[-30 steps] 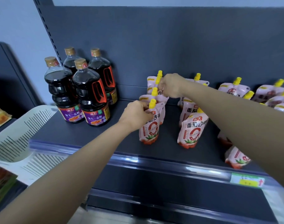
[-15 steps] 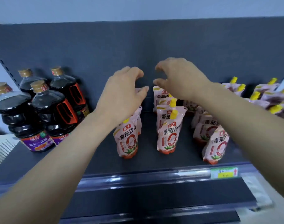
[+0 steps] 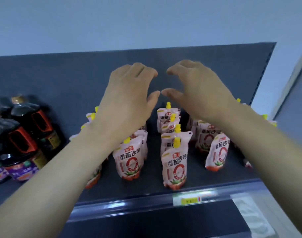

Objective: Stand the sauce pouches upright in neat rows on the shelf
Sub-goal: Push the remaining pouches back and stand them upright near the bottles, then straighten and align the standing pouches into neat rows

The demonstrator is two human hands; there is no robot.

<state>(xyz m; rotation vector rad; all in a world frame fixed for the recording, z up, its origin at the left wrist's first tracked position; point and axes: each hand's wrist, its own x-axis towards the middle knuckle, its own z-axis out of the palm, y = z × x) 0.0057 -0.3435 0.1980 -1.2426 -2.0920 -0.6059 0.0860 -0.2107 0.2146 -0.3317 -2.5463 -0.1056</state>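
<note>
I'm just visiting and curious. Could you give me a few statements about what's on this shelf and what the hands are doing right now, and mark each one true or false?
1. Both hands are empty and raised above the pouches. True: the left hand and right hand hold nothing.
2. The sauce pouches have green caps. False: the caps are yellow.
3. Dark bottles stand to the left of the pouches. True.
4. The front pouches lie flat on the shelf. False: they stand upright.
5. A price tag sits on the shelf's front edge. True.
</note>
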